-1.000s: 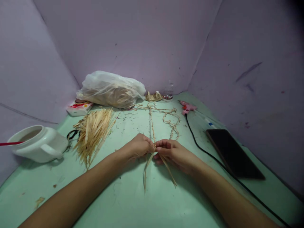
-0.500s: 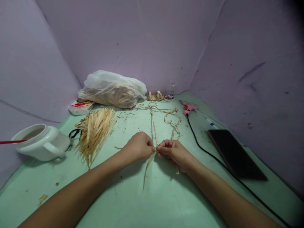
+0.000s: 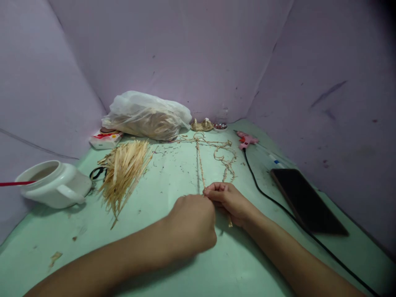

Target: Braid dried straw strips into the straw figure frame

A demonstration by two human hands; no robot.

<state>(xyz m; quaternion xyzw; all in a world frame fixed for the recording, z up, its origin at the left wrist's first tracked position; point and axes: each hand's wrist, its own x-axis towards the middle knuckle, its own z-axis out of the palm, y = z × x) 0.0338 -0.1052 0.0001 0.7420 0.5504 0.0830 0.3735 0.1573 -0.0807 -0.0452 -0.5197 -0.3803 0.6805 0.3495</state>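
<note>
A thin twisted straw cord [image 3: 200,163] runs down the middle of the green table to my right hand [image 3: 227,199], whose thumb and fingertips pinch its near end. Just in front and to the left, my left hand [image 3: 193,222] is closed in a fist, its back toward me; whatever its fingers hold is hidden. More knotted cord [image 3: 228,159] lies in loops beyond my right hand, and a short cord end shows below that hand. To the left lies a bundle of dry straw strips [image 3: 125,171].
A white pot [image 3: 58,189] with a red stick stands left, near black scissors handles [image 3: 97,173]. At the back are a plastic bag [image 3: 148,117], a small box [image 3: 105,140] and a woven piece [image 3: 201,125]. A pink glue gun [image 3: 246,140], its black cable and a phone [image 3: 306,200] lie right.
My left hand has moved toward me and slightly right, turning its back up. The loose strip that hung below the hands is no longer visible. My right hand has stayed almost still.
</note>
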